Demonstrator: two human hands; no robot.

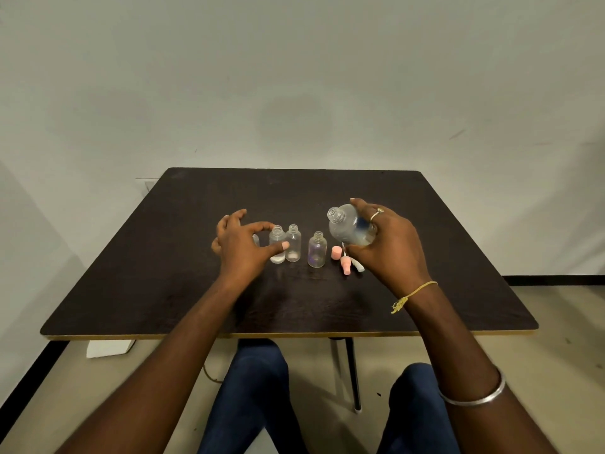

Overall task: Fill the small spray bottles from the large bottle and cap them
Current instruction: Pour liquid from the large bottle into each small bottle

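Three small clear bottles stand uncapped in a row mid-table: one with a little liquid (277,249), one beside it (293,244) and one apart to the right (317,250). Another small bottle (256,240) shows only as a sliver behind my left hand (240,244). That hand's thumb and index finger curve loosely around the liquid-holding bottle, other fingers spread, with no clear grip. My right hand (389,247) grips the large clear bottle (348,226), lifted and tilted, its open mouth pointing left. Pink spray caps (340,258) lie under it.
The dark table (425,306) ends at a light front edge near my knees. A white cap piece (359,267) lies next to the pink caps. A white block (108,348) sits on the floor under the table's left corner. A wall stands behind.
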